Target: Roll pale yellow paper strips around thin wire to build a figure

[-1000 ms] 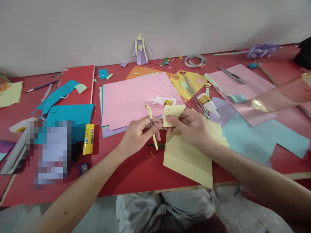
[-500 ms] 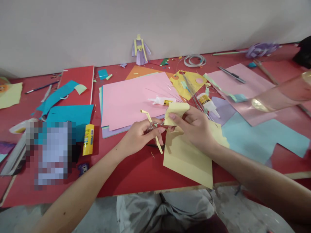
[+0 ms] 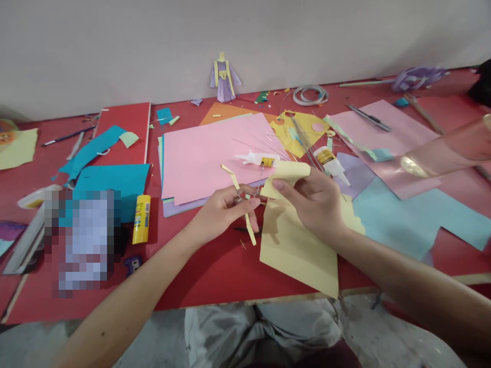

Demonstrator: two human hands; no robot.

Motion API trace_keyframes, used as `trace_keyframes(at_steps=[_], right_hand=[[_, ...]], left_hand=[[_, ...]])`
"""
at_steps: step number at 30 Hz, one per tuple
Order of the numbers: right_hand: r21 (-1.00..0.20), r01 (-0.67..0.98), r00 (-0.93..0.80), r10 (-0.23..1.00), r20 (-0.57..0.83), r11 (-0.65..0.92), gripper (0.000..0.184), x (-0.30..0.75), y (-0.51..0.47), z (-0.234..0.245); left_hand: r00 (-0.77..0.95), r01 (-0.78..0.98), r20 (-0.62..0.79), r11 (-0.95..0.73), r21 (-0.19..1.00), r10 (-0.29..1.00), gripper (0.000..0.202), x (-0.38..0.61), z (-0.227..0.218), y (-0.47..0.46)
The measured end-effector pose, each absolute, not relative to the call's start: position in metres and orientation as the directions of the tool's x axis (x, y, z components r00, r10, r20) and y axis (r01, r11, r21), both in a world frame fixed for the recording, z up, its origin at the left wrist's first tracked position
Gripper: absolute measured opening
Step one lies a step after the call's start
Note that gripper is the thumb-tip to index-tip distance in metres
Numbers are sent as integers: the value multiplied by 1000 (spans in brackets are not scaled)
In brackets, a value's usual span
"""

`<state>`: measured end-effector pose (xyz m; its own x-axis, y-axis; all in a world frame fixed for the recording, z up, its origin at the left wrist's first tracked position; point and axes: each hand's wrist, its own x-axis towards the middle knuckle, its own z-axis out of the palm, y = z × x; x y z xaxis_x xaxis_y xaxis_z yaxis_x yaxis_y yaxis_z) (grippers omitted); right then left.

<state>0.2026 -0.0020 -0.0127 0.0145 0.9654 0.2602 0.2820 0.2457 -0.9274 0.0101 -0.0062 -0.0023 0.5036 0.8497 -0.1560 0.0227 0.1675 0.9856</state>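
Observation:
My left hand is closed, thumb and fingers pinching a small twisted wire frame. Pale yellow paper strips wrap two of its arms, sticking out above and below the fingers. Bare wire points towards my right hand, which is closed on a small pale yellow paper piece, thumb on top. Whether paper and wire touch, I cannot tell. Under the right hand lies a larger yellow sheet, reaching over the table's front edge. A dark object, partly hidden, lies below the left fingers.
Pink sheets are stacked ahead with a glue bottle on them; another glue bottle lies to the right. A glue stick is at left. A paper doll leans on the wall. A cutter knife lies on pink paper.
My right hand has moved slightly right with the yellow paper piece, and more of the wire now shows between the hands. My left hand still holds the frame.

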Motion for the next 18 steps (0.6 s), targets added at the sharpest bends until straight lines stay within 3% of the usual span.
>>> trace_keyframes(at_steps=[7,13,18], right_hand=[[-855,299,-68,903,424,424,9,203,-4,-14],[-656,341,-239,737,632,673,15,207,-4,-11],[-639,281,-293,698,654,716,17,208,-4,-9]], left_hand=[[417,70,-136,117,991,899,19,13,0,-9],[424,9,-107,114,993,899,24,13,-1,-9],[386,-64,-51,82,995,921,31,15,-2,-9]])
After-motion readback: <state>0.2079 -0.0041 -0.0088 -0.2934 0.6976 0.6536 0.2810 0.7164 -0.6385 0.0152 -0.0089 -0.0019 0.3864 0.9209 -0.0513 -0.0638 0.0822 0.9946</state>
